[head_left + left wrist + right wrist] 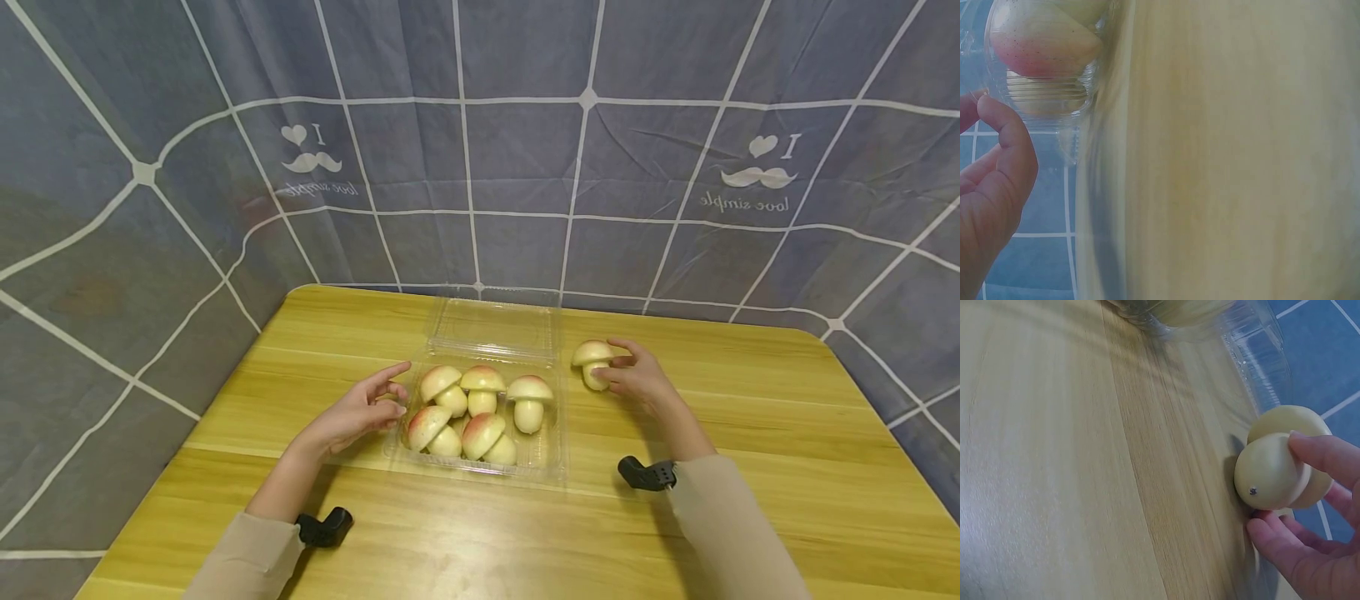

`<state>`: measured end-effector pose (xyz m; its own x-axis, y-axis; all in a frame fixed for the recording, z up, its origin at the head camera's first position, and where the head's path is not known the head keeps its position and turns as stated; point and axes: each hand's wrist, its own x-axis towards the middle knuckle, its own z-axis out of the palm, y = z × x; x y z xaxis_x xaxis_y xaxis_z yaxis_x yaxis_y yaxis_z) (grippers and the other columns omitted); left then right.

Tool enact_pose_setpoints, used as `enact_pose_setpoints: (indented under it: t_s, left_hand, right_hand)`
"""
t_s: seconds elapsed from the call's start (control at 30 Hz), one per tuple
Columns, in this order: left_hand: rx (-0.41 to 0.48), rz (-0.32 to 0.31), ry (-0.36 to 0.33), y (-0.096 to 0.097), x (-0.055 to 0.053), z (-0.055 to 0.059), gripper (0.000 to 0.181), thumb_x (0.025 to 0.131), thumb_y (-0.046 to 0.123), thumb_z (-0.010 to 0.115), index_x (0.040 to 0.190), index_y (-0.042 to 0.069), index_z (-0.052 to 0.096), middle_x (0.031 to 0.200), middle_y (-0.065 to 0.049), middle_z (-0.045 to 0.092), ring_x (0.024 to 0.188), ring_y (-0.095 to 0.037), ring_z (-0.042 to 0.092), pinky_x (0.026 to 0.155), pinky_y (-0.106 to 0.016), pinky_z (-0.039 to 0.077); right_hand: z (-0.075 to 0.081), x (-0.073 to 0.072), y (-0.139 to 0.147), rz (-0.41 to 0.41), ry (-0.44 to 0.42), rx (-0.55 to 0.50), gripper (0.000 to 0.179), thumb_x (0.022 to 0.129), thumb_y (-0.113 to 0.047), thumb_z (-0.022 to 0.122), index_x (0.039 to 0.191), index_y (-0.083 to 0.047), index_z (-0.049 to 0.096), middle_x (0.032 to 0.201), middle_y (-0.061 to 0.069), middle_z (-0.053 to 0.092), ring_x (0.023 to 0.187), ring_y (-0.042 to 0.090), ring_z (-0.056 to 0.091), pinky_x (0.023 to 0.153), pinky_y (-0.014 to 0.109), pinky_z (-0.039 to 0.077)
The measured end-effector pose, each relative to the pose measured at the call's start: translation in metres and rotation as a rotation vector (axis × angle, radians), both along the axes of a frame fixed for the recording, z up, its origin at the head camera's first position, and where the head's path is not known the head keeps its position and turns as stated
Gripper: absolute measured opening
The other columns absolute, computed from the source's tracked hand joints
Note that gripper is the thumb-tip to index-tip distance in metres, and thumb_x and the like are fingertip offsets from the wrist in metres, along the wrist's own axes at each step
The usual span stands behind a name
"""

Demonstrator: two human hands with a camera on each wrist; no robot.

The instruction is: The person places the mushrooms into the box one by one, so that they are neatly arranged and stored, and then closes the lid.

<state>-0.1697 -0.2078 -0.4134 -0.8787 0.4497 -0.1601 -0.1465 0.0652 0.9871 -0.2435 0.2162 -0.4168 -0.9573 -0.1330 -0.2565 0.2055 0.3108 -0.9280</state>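
Note:
My right hand (636, 377) pinches a cream mushroom (592, 354) with thumb and fingers, just right of a hinged clear plastic box (551, 446). In the right wrist view the mushroom's rounded stem (1269, 472) faces the camera, with a small dark spot at its end. Several similar mushrooms (482, 382), smooth and pale yellow with pinkish caps, lie inside the box. At the box's left side, my left hand (360, 412) holds the rim between thumb and fingers, its index finger stretched out. In the left wrist view, the left thumb (1013, 134) is bent close to the ribbed box wall.
The box's lid (495, 325) lies folded back toward the far table edge. All of this is on a wood-grain table (420, 533). A grey-blue curtain (525, 158) with white lines surrounds the back and sides. Black wrist cameras (326, 527) sit on both wrists.

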Motion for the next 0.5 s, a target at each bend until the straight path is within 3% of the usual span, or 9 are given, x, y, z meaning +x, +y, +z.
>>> enact_pose_setpoints:
  t_s: [0.5]
  left_hand:
    - [0.001,-0.004,0.005,-0.0011,-0.0002,-0.0016,0.073,0.088,-0.001,0.056,0.149,0.004,0.015,0.105,-0.011,0.041,0.068,-0.009,0.042,0.060,-0.021,0.041]
  right_hand:
    - [-0.0031,-0.0023,-0.0043,0.018,0.020,-0.006,0.071,0.084,-0.006,0.067,0.143,0.001,0.028,0.121,0.029,0.043,0.082,0.012,0.056,0.072,0.028,0.052]
